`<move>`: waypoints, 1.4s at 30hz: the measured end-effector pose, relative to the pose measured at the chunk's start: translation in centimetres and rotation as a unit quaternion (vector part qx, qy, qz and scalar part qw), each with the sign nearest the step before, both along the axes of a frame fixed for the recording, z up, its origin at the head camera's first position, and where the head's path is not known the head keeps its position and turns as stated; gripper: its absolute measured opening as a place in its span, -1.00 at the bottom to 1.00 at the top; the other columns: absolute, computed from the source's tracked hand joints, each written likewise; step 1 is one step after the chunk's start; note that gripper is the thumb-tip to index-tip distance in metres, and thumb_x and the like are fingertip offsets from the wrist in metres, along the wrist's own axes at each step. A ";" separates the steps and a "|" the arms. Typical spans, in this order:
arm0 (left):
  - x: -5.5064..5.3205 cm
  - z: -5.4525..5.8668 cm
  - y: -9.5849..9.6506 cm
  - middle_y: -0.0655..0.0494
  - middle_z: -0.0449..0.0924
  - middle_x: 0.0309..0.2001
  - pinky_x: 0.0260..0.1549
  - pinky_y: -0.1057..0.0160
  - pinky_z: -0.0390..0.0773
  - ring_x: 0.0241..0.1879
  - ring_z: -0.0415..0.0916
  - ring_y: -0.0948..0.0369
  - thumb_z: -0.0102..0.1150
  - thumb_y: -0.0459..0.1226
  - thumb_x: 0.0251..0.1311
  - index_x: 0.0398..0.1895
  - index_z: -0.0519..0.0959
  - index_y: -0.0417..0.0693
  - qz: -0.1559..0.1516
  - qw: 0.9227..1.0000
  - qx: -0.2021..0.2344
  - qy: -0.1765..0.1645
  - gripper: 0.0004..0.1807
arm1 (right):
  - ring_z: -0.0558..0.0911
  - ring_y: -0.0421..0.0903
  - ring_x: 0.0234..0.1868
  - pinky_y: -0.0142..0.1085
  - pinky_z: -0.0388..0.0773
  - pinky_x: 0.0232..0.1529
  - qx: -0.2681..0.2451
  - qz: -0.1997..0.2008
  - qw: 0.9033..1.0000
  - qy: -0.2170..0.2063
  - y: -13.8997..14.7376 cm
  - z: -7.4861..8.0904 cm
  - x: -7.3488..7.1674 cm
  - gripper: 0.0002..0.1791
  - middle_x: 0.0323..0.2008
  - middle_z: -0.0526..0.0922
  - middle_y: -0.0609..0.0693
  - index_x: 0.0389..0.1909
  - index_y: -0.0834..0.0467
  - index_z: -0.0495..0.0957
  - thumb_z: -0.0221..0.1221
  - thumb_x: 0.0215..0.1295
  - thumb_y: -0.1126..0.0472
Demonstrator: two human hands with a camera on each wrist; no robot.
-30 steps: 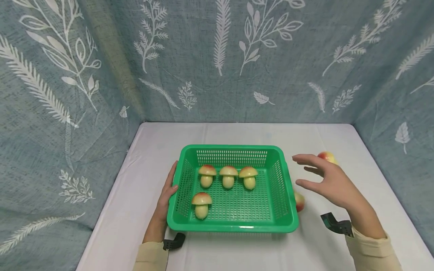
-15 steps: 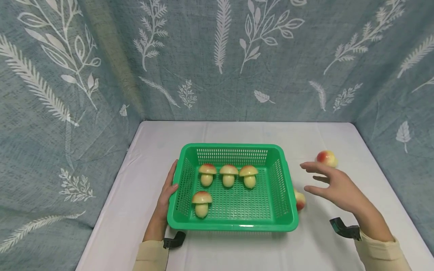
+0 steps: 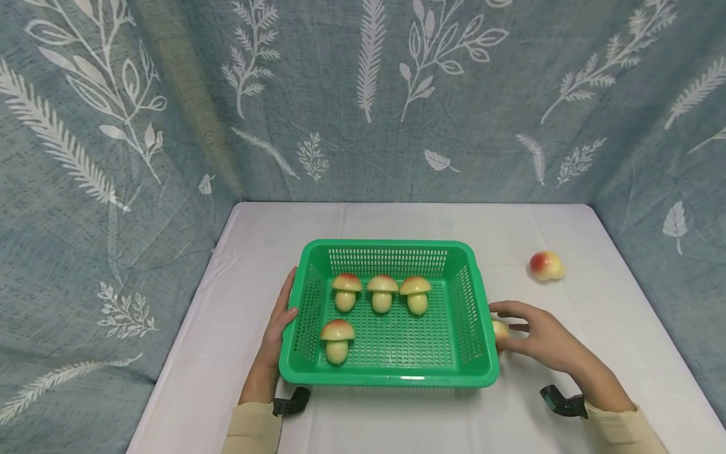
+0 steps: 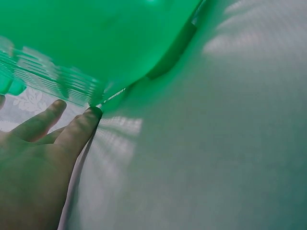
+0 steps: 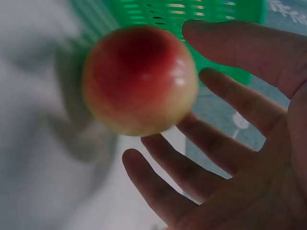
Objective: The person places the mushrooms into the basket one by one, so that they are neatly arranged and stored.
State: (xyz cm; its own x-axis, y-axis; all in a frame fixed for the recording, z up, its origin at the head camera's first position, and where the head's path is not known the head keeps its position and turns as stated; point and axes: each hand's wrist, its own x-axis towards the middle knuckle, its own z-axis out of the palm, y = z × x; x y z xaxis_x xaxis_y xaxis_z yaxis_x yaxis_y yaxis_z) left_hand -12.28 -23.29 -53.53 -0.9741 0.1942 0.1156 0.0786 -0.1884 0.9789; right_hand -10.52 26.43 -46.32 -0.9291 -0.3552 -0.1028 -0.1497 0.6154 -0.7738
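A green plastic basket [image 3: 391,381] holds several toy mushrooms with red-and-yellow caps, three in a back row and one toy mushroom [image 3: 337,342] at front left. My left hand [image 3: 277,325] rests against the basket's left side, thumb at the rim; in the left wrist view its fingers [image 4: 79,129] lie straight along the outer wall. By the basket's right wall my right hand [image 3: 541,337] is spread around another toy mushroom [image 3: 500,330], partly hidden by the rim. Up close, its red cap [image 5: 139,81] faces the right wrist camera, with fingertips and thumb near its edge.
One more toy mushroom [image 3: 547,266] lies on the white tablecloth [image 3: 397,221] at the back right. Blue-grey leaf-print curtains [image 3: 340,94] rise along the table's back and sides.
My right hand first drew back to the right, then came left and down to the mushroom beside the basket. The back-right mushroom is uncovered. My left hand and the basket stay in place.
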 end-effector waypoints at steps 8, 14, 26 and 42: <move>0.0 0.0 0.1 0.13 -0.21 0.78 0.48 0.09 0.16 0.72 -0.23 -0.02 -0.32 -0.20 0.48 0.83 -0.19 0.17 0.001 1.000 0.000 -0.005 -0.14 | 0.59 0.27 0.29 0.30 0.58 0.17 0.012 0.012 1.000 0.000 -0.6 -1.2 -0.1 -0.38 0.29 0.66 0.15 0.27 0.13 0.69 0.56 0.13 0.36; 0.0 0.0 0.0 0.12 -0.23 0.78 0.53 -0.14 0.00 0.73 -0.28 0.00 -0.30 -0.19 0.48 0.83 -0.20 0.14 0.008 1.000 -0.007 -0.007 -0.14 | 0.59 0.26 0.29 0.31 0.58 0.16 0.035 0.022 0.999 0.013 -0.6 -1.3 -0.1 -0.40 0.30 0.64 0.15 0.22 0.10 0.72 0.59 0.10 0.34; -0.2 0.1 0.1 0.11 -0.23 0.78 0.52 0.02 0.08 0.73 -0.27 0.01 -0.29 -0.20 0.47 0.83 -0.21 0.13 0.010 1.000 0.003 -0.020 -0.13 | 0.47 0.47 0.38 0.39 0.48 0.23 0.104 0.020 0.994 -0.020 0.1 -0.2 0.1 -0.25 0.41 0.47 0.40 0.33 0.29 0.63 0.60 0.12 0.11; -0.1 -0.1 0.0 0.11 -0.23 0.78 0.53 -0.07 0.02 0.72 -0.27 0.02 -0.29 -0.20 0.48 0.83 -0.20 0.13 0.009 1.000 0.003 -0.012 -0.14 | 0.40 0.47 0.45 0.43 0.40 0.28 0.123 0.060 0.991 -0.013 1.0 0.6 -0.1 -0.29 0.48 0.44 0.33 0.34 0.11 0.67 0.45 0.08 0.43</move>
State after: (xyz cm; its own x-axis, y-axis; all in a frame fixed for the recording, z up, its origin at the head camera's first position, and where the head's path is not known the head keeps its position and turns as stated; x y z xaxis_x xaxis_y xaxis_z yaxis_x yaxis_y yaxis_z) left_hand -12.41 -23.25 -53.62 -0.9801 0.1755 0.0932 0.0587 -0.1924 0.9796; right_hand -10.63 27.40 -45.71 -0.8775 -0.4246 -0.2231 -0.2153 0.7643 -0.6079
